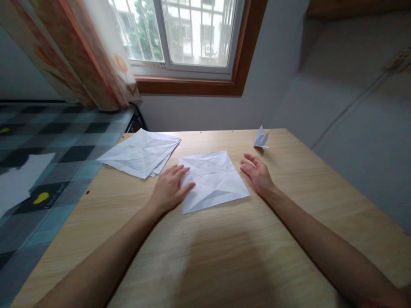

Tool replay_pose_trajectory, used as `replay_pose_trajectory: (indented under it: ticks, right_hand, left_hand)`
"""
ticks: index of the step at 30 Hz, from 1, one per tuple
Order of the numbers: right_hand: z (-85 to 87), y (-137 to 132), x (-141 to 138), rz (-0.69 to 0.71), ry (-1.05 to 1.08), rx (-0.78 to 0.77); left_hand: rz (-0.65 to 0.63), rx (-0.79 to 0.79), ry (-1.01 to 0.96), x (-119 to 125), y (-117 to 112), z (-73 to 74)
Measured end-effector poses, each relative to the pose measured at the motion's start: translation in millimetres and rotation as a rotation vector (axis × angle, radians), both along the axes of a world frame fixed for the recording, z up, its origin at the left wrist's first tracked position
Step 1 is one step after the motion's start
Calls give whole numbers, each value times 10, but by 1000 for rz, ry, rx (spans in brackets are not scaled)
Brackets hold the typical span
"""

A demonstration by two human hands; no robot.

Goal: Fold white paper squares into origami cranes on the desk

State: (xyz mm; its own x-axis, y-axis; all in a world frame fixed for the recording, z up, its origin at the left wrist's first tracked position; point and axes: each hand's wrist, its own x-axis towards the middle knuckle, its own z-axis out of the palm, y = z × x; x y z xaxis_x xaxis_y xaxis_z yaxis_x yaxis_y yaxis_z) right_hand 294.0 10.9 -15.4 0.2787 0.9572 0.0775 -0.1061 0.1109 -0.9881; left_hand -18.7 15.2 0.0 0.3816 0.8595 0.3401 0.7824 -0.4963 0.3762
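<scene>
A creased white square sheet of paper (213, 179) lies flat in the middle of the wooden table (224, 248). My left hand (170, 188) rests palm down on the sheet's left edge, fingers stretched out. Just right of the sheet, my right hand (257, 173) lies on the table with its fingers loosely spread, holding nothing. A small folded paper figure (260, 138) stands behind the right hand, near the table's far edge.
A stack of creased white sheets (141, 153) lies at the table's far left. A bed with a checked cover (48, 162) adjoins the table on the left. A window and a curtain (96, 55) are behind, and a grey wall is to the right.
</scene>
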Motion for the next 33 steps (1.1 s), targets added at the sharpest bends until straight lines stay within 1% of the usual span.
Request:
replay_pose_trajectory:
  ticks: [3, 6, 10, 12, 14, 19, 21, 23, 26, 28, 29, 30, 31, 32, 33]
  right_hand:
    - [113, -15, -16, 94, 146, -84]
    - [214, -44, -26, 136, 225, -143]
    - [272, -53, -27, 207, 322, -242]
    - [274, -53, -38, 212, 331, -276]
    - [262, -61, -62, 222, 293, -298]
    - [191, -102, -131, 336, 163, -301]
    - [180, -96, -126, 306, 106, -252]
    - [209, -67, -87, 180, 29, -138]
    - [330, -25, 6, -113, -112, 153]
    - [437, -35, 51, -254, -227, 346]
    - [486, -56, 58, -289, -286, 416]
    - [525, -87, 53, -297, -332, 472]
    - [552, -122, 38, -260, -365, 514]
    - [564, -158, 16, -190, -390, 542]
    - [559, -191, -11, -86, -407, 546]
  left_hand:
    - [-82, -23, 230, 34, -40, 2]
    - [-124, -53, 312, 36, -69, 22]
    - [-145, -89, 329, 28, -76, 47]
    - [-156, -93, 321, 26, -72, 44]
    - [-164, -83, 304, 23, -64, 28]
    - [-165, -43, 238, 9, -41, -21]
    - [-152, -23, 182, 6, -36, -24]
    - [-132, -16, 123, 6, -36, -15]
    - [-101, -38, 57, 3, -38, -2]
    - [-87, -47, 8, -9, -31, -15]
    - [-86, -46, -21, -18, -23, -31]
    - [-84, -38, -56, -29, -12, -51]
    - [-82, -26, -95, -41, 2, -75]
    - [-78, -8, -139, -53, 18, -99]
    - [-72, 14, -187, -64, 34, -121]
